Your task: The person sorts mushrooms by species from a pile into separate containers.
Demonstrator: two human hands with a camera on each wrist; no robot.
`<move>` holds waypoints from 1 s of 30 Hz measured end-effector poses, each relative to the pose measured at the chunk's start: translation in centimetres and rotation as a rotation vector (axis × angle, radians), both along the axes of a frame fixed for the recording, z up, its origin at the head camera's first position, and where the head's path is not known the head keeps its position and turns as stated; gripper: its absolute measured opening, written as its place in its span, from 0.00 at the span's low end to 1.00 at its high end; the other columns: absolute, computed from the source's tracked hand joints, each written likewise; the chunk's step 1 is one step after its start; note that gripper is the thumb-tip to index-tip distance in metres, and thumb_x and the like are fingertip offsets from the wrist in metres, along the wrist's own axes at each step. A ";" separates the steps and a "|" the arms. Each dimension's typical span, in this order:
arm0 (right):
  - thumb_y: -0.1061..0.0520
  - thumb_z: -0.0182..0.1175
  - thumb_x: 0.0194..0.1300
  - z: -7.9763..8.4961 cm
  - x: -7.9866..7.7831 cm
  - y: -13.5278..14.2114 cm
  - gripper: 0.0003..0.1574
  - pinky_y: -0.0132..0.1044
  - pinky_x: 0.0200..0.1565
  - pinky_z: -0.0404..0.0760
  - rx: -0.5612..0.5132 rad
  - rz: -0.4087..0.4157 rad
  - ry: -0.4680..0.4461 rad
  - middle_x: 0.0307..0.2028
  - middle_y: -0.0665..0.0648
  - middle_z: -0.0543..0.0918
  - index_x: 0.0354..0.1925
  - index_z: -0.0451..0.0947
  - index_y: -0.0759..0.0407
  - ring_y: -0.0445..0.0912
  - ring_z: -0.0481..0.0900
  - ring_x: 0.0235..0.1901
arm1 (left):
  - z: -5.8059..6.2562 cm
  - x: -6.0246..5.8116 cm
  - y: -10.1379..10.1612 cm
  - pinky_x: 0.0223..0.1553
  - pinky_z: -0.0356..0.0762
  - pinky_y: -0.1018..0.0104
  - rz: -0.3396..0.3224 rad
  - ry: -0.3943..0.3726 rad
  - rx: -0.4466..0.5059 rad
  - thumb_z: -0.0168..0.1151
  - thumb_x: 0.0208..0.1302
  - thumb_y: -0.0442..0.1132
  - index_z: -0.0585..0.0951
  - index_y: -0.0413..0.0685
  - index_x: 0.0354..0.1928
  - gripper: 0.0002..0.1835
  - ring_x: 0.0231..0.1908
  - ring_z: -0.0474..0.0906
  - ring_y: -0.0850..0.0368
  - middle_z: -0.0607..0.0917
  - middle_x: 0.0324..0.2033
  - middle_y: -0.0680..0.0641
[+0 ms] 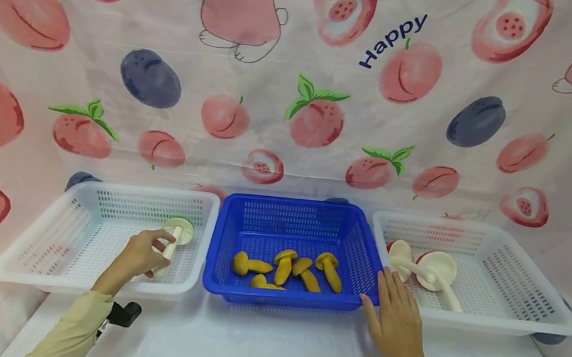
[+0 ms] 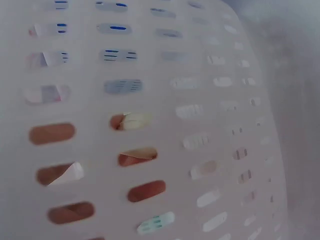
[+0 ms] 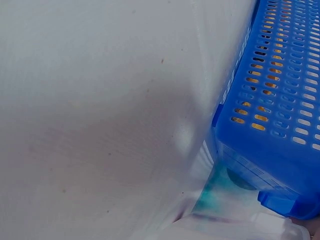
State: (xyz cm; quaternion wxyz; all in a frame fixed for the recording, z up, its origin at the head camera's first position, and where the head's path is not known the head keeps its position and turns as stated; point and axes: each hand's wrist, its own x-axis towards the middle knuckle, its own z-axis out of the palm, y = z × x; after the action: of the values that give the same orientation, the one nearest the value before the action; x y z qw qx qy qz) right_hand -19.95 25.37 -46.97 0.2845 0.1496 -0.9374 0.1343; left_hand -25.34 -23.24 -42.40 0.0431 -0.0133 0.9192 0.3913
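My left hand (image 1: 143,252) reaches into the left white basket (image 1: 43,254) and pinches the white handle of a ladle (image 1: 185,231) with a round, green-edged head. In the left wrist view, the slotted basket wall (image 2: 165,135) hides most of that hand; bits of skin show through the holes. My right hand (image 1: 399,320) lies with straight fingers at the right front corner of the blue basket (image 1: 284,299), touching its rim beside the right white basket (image 1: 513,324). Several yellow-brown mushrooms (image 1: 327,269) lie in the blue basket.
Two white ladles (image 1: 439,269) with red outsides lie in the right white basket, one handle crossing the other ladle. The three baskets stand side by side on a white-covered table (image 1: 255,352). Behind them hangs a peach-print cloth (image 1: 279,88).
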 end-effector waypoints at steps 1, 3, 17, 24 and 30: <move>0.44 0.51 0.69 0.0 0.0 0.0 0.39 0.61 0.60 0.61 -0.001 0.001 -0.002 0.64 0.69 0.66 0.64 0.64 0.72 0.63 0.60 0.65 | -0.1 -0.1 0.0 0.18 0.80 0.61 0.001 -0.005 -0.002 0.65 0.47 0.24 0.74 0.33 0.55 0.28 0.22 0.78 0.52 0.80 0.39 0.32; 0.44 0.51 0.69 0.0 0.0 0.0 0.39 0.60 0.61 0.60 -0.002 -0.001 -0.006 0.65 0.69 0.65 0.64 0.64 0.72 0.63 0.60 0.65 | -0.2 -0.2 -0.1 0.17 0.80 0.61 0.006 -0.013 -0.005 0.64 0.46 0.24 0.75 0.33 0.54 0.28 0.24 0.78 0.51 0.80 0.38 0.33; 0.44 0.50 0.69 0.2 0.1 -0.2 0.38 0.60 0.61 0.61 -0.005 0.000 0.004 0.65 0.69 0.66 0.64 0.64 0.72 0.64 0.61 0.65 | -0.7 -0.7 -0.5 0.18 0.80 0.62 -0.007 -0.063 -0.065 0.65 0.47 0.24 0.74 0.31 0.52 0.26 0.24 0.78 0.51 0.80 0.38 0.33; 0.44 0.53 0.68 0.4 0.2 -0.2 0.38 0.61 0.61 0.61 -0.006 -0.006 -0.006 0.64 0.69 0.66 0.64 0.64 0.72 0.64 0.61 0.64 | -0.5 -0.5 -0.7 0.19 0.80 0.63 -0.048 -0.051 -0.113 0.62 0.51 0.25 0.74 0.31 0.52 0.23 0.25 0.77 0.51 0.79 0.38 0.33; 0.44 0.52 0.68 0.4 0.3 -0.2 0.39 0.61 0.60 0.61 -0.006 -0.011 -0.022 0.65 0.69 0.65 0.64 0.64 0.72 0.64 0.60 0.65 | 0.1 0.3 -0.5 0.19 0.77 0.64 -0.103 -0.003 -0.142 0.61 0.54 0.27 0.76 0.33 0.50 0.19 0.22 0.76 0.51 0.81 0.37 0.36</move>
State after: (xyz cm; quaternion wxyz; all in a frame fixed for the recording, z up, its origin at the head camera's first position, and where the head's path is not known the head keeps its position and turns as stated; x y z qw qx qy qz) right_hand -19.66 25.13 -46.57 0.2753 0.1421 -0.9409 0.1371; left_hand -25.02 -23.77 -42.31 0.0637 0.0304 0.9439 0.3225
